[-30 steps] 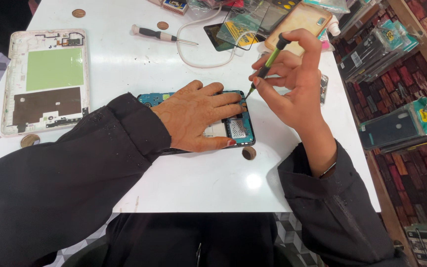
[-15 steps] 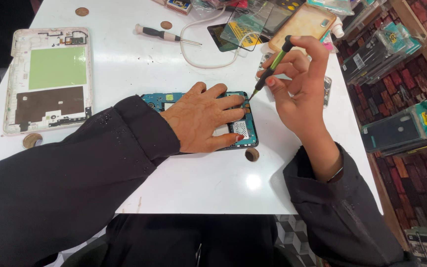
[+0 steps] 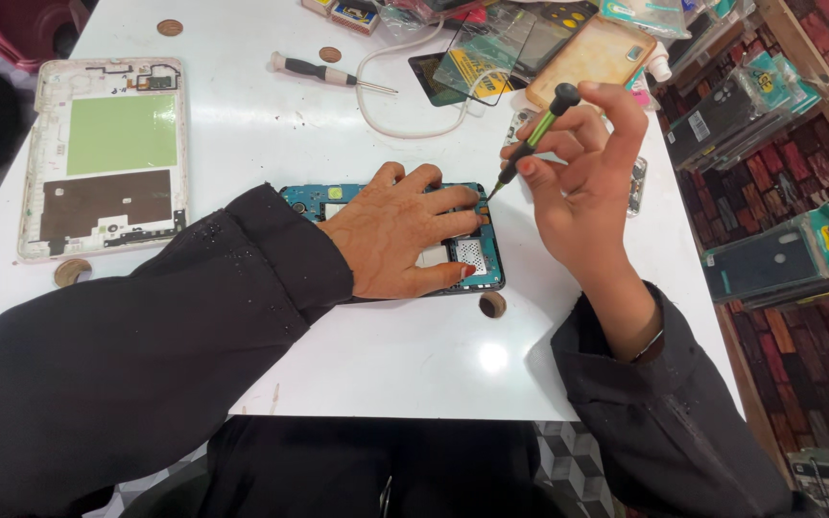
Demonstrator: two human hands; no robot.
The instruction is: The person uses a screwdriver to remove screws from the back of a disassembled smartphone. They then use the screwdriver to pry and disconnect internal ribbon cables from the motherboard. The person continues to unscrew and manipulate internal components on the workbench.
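On white table [image 3: 242, 134] — patterned brick-red floor [image 3: 808, 345] beside

The bench [image 3: 242, 125] is white, and the opened tablet [image 3: 477, 259] on it shows a teal-blue inside. The screwdriver [image 3: 539, 129] is green with a black cap; at ten o'clock lies a white back cover [image 3: 107, 153] with a green and a brown patch.

Two hands, left [image 3: 390, 235] and right [image 3: 578, 182], two screwdrivers, green [image 3: 530, 144] and black [image 3: 323, 72], two opened tablets [image 3: 103, 158] [image 3: 477, 254], four small brown discs [image 3: 492, 304] were seen.
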